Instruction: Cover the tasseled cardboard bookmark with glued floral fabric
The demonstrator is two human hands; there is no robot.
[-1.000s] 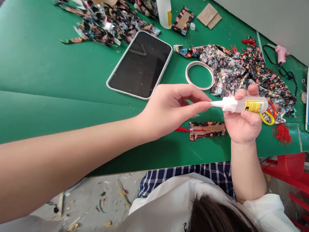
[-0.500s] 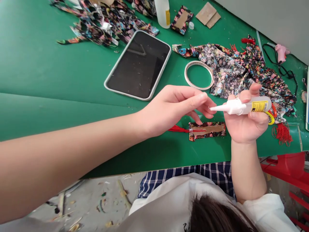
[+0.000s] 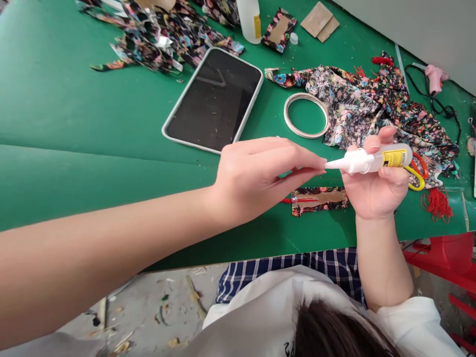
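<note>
In my right hand (image 3: 375,188) lies a small clear glue bottle (image 3: 394,157) with a yellow label, held sideways, its white nozzle aimed left. The fingertips of my left hand (image 3: 267,173) are pinched together at the very end of that nozzle. Below the hands, a flower-print fabric strip (image 3: 320,201) with a brown cardboard middle lies on the green table (image 3: 238,238). Red tassel threads run from the strip's left end, partly covered by my left hand. Behind my right hand show the red and yellow handles of scissors (image 3: 416,178).
A tablet (image 3: 213,99) lies beyond my left hand, with a tape roll (image 3: 307,115) to its right. Flower-print cloth (image 3: 372,104) spreads at right, near a pink glue gun (image 3: 435,79). Fabric scraps (image 3: 163,34) and a larger bottle (image 3: 250,22) stand farther back.
My left hand has turned and closed its fingers at the nozzle tip; before, they were looser and spread. The glue bottle has shifted slightly left with my right hand.
</note>
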